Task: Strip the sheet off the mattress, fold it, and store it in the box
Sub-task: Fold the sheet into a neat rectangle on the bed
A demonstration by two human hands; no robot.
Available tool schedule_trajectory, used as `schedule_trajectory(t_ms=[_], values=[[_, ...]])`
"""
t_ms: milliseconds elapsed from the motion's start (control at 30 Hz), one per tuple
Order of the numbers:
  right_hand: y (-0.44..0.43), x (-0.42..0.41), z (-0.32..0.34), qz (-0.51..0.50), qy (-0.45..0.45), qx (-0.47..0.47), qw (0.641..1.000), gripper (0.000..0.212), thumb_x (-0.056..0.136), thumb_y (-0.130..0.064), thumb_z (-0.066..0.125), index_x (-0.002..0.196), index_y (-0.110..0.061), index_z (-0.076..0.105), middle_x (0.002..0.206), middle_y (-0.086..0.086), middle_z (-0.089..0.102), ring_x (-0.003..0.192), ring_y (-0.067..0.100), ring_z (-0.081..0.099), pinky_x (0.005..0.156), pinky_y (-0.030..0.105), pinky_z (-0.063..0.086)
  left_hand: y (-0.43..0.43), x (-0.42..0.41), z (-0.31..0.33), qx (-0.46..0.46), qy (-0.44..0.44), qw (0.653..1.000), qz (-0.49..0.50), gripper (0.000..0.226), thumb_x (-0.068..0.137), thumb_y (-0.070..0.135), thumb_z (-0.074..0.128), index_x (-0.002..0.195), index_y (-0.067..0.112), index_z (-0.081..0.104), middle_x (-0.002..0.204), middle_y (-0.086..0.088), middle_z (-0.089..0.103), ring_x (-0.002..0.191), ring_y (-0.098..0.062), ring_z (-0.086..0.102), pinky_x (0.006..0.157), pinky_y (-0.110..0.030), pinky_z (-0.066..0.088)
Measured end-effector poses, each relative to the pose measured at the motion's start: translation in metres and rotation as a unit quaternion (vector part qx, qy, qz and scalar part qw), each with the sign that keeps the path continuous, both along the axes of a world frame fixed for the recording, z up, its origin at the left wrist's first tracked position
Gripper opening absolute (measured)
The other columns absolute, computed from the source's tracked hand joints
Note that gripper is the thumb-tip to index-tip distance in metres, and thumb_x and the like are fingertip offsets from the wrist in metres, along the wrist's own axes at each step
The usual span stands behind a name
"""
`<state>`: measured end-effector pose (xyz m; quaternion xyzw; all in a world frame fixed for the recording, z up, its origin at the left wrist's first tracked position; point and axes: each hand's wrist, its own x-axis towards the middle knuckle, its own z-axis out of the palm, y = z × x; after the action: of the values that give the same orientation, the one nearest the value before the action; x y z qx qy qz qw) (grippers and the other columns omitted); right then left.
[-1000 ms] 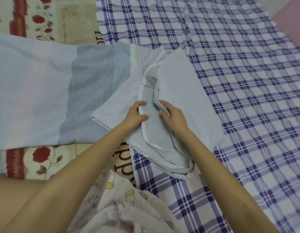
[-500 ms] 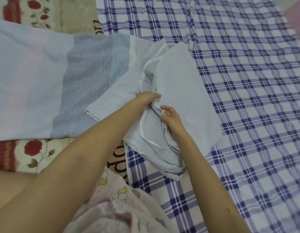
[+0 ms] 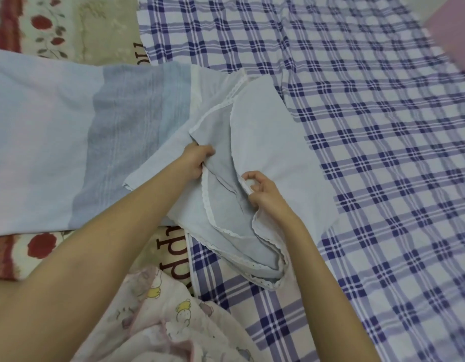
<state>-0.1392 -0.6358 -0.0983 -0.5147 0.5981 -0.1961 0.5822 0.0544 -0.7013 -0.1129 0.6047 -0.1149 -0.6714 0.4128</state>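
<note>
Bedding fills the whole frame: a checked cloth (image 3: 369,126) at the right, a striped cloth (image 3: 69,152) at the left. Between them, in the centre, lies the pale sheet (image 3: 273,142) with its lace edge (image 3: 209,205). A second ago both hands lay close together on it. Now the left hand (image 3: 197,159) has gone upward, its grip pinching one layer, and the right hand (image 3: 262,192) pinches the hem. The layers are pulled open, so I judge the folding is only starting. Free room is at the right; a cartoon blanket (image 3: 174,309) crowds the lower edge.
</note>
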Motion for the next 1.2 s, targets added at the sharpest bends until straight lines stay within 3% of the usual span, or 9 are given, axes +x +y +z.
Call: schedule_trajectory(t_ms=[133, 267, 400, 567, 700, 867, 967, 1100, 1200], values=[[0.004, -0.005, 0.001, 0.129, 0.097, 0.03, 0.987, 0.045, 0.065, 0.004, 0.046, 0.099, -0.024, 0.055, 0.055, -0.006, 0.045, 0.054, 0.011, 0.042, 0.059, 0.027, 0.035, 0.006, -0.001, 0.002, -0.015, 0.004, 1.0, -0.02, 0.054, 0.084, 0.007, 0.068, 0.133, 0.009, 0.047, 0.121, -0.009, 0.061, 0.09, -0.023, 0.062, 0.071, -0.034, 0.052], [0.008, -0.001, 0.01, 0.08, 0.021, 0.014, 0.996, 0.049, 0.057, -0.003, 0.042, 0.099, -0.021, 0.06, 0.055, 0.002, 0.033, 0.05, 0.01, 0.032, 0.051, 0.02, 0.029, 0.01, -0.012, 0.007, -0.025, -0.044, 0.997, -0.057, 0.053, 0.083, 0.014, 0.07, 0.129, 0.007, 0.046, 0.113, -0.004, 0.059, 0.095, -0.021, 0.058, 0.076, -0.032, 0.049], [0.012, -0.004, 0.015, 0.105, -0.011, -0.03, 0.994, 0.052, 0.065, 0.0, 0.041, 0.105, -0.023, 0.065, 0.067, 0.016, 0.036, 0.06, 0.023, 0.026, 0.054, 0.022, 0.022, 0.014, -0.012, 0.016, -0.055, -0.091, 0.993, 0.041, 0.04, 0.079, 0.008, 0.063, 0.114, 0.008, 0.045, 0.096, -0.003, 0.057, 0.077, -0.017, 0.056, 0.054, -0.023, 0.043], [0.022, 0.001, 0.016, 0.149, 0.077, -0.015, 0.986, 0.049, 0.079, 0.004, 0.049, 0.121, -0.02, 0.053, 0.063, -0.005, 0.035, 0.056, 0.007, 0.036, 0.06, 0.018, 0.033, 0.038, 0.005, -0.001, -0.057, -0.107, 0.993, 0.009, 0.037, 0.08, 0.0, 0.058, 0.117, 0.002, 0.054, 0.089, -0.005, 0.061, 0.078, -0.023, 0.06, 0.054, -0.024, 0.051], [0.036, 0.019, -0.005, 0.212, 0.322, -0.095, 0.918, 0.096, 0.074, -0.046, 0.071, 0.148, -0.022, 0.015, 0.133, 0.005, 0.034, 0.122, 0.021, 0.035, 0.098, 0.04, 0.033, 0.051, 0.015, -0.001, -0.082, -0.117, 0.981, -0.134, 0.054, 0.088, 0.011, 0.063, 0.133, 0.013, 0.032, 0.106, 0.002, 0.054, 0.088, -0.015, 0.059, 0.053, -0.023, 0.056], [0.059, 0.045, -0.015, 0.254, 0.411, -0.115, 0.868, 0.141, 0.055, -0.077, 0.068, 0.149, -0.014, -0.016, 0.156, 0.011, 0.002, 0.14, 0.029, 0.011, 0.108, 0.048, 0.023, 0.075, 0.012, -0.001, -0.044, -0.066, 0.972, -0.223, 0.041, 0.084, 0.015, 0.069, 0.121, 0.01, 0.05, 0.109, -0.003, 0.064, 0.092, -0.014, 0.063, 0.062, -0.018, 0.054], [0.063, 0.045, -0.017, 0.262, 0.456, -0.146, 0.838, 0.127, 0.068, -0.06, 0.069, 0.149, -0.011, -0.015, 0.154, 0.011, 0.012, 0.134, 0.03, 0.025, 0.101, 0.046, 0.032, 0.081, 0.006, 0.002, -0.055, -0.047, 0.963, -0.26, 0.02, 0.093, 0.011, 0.055, 0.113, 0.01, 0.058, 0.104, -0.005, 0.067, 0.09, -0.014, 0.065, 0.072, -0.02, 0.056], [0.044, 0.032, -0.008, 0.139, 0.373, -0.16, 0.903, 0.078, 0.084, -0.013, 0.054, 0.15, -0.012, 0.012, 0.13, 0.012, 0.048, 0.107, 0.032, 0.054, 0.073, 0.034, 0.042, 0.072, -0.006, 0.019, -0.112, 0.036, 0.963, -0.242, 0.015, 0.095, 0.004, 0.046, 0.096, 0.016, 0.055, 0.1, -0.002, 0.064, 0.09, -0.017, 0.066, 0.079, -0.037, 0.057], [0.01, 0.002, 0.006, 0.199, 0.346, -0.083, 0.913, 0.043, 0.084, -0.015, 0.053, 0.127, -0.01, 0.047, 0.118, 0.013, 0.06, 0.103, 0.032, 0.058, 0.073, 0.032, 0.042, 0.056, -0.017, 0.033, -0.165, -0.062, 0.952, -0.25, 0.015, 0.093, 0.007, 0.051, 0.097, 0.021, 0.056, 0.107, 0.0, 0.063, 0.099, -0.013, 0.061, 0.081, -0.029, 0.051]])
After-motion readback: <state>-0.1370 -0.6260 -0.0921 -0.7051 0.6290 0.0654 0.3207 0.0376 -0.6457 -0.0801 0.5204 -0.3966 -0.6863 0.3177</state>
